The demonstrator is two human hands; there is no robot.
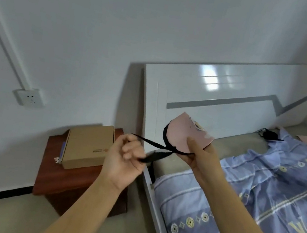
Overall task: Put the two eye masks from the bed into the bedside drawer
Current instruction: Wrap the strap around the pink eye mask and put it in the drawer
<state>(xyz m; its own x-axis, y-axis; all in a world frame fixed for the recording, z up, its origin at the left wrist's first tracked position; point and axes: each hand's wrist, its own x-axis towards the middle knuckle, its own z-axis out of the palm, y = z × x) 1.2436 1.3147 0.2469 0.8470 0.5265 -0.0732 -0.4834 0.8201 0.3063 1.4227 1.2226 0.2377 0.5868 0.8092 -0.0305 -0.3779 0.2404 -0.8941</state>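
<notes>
My right hand (200, 156) holds a pink eye mask (183, 135) by its lower edge, raised in the air over the bed's left side. The mask's black strap (153, 150) stretches leftward into my left hand (124, 156), whose fingers are closed on it. A second, dark eye mask (269, 135) lies on the mattress near the headboard, at the top edge of the blue quilt. The brown bedside cabinet (70, 181) stands left of the bed, below my left hand; its drawer front is not visible from here.
A cardboard box (87, 146) sits on top of the cabinet. The white headboard (221, 99) leans against the wall. A blue patterned quilt (255, 203) covers the bed. A wall socket (29, 96) is mounted to the left, with a cable duct above it.
</notes>
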